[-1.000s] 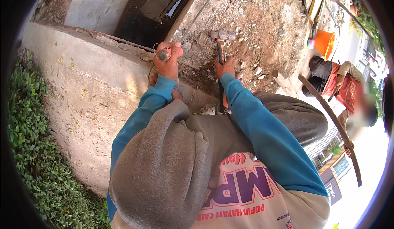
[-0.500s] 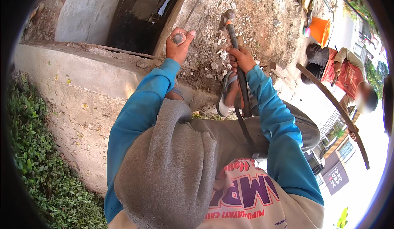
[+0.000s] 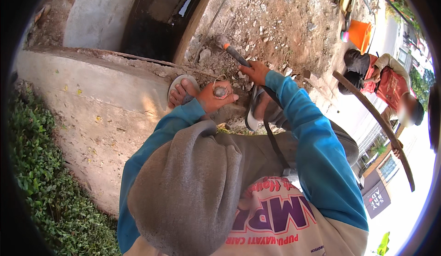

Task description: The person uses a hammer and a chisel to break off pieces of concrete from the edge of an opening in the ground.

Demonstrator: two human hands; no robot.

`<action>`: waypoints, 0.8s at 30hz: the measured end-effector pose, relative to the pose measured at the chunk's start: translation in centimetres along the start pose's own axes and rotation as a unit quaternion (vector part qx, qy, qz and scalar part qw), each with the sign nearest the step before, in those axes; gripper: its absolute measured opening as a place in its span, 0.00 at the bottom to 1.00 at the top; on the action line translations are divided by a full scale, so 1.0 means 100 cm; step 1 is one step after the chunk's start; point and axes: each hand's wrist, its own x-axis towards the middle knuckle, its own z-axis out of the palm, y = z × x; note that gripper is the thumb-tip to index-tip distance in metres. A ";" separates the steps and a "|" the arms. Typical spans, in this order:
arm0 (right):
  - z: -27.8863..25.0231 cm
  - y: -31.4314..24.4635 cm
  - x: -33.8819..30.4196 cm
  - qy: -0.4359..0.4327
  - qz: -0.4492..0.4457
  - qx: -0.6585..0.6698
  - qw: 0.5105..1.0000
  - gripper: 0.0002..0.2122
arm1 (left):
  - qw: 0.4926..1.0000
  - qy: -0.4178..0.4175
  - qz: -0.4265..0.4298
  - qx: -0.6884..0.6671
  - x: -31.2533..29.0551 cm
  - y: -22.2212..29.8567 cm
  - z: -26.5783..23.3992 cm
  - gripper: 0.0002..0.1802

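Observation:
My left hand [image 3: 210, 101] is closed around a chisel, its round worn metal head [image 3: 220, 92] pointing up out of the fist with a loop of thin wire around it. The chisel's lower end is hidden under the hand. My right hand [image 3: 258, 73] grips a hammer [image 3: 236, 55] by its dark handle, just below an orange band. The hammer's head [image 3: 222, 40] hangs beyond the chisel, over the broken ground, and does not touch it. Both fists are above my sandalled feet, with the left sandal [image 3: 172, 96] beside my left hand.
Loose rubble [image 3: 280, 31] covers the ground ahead. A concrete ledge [image 3: 101, 79] runs left, next to a dark opening [image 3: 158, 26], with leafy plants [image 3: 50, 182] below. At right are an orange bucket [image 3: 358, 35], a crouching co-worker [image 3: 390, 81] and a long curved brown bar [image 3: 374, 113].
My left hand has come nearer to me and a little right with the chisel. The hammer's head has swung left and nearer, and my right hand has shifted slightly left and nearer.

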 end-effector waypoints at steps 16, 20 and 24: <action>-0.037 -0.160 -0.071 0.229 -0.293 0.072 0.925 0.21 | 1.000 0.002 -0.006 -0.008 -0.004 0.008 -0.017 0.12; -0.008 -0.030 -0.014 0.141 -0.132 -0.063 0.979 0.22 | 1.000 0.004 -0.010 -0.015 0.003 0.010 -0.012 0.13; -0.049 -0.039 -0.015 -0.016 0.149 -0.050 0.987 0.26 | 1.000 0.012 -0.005 0.005 -0.005 0.010 -0.014 0.14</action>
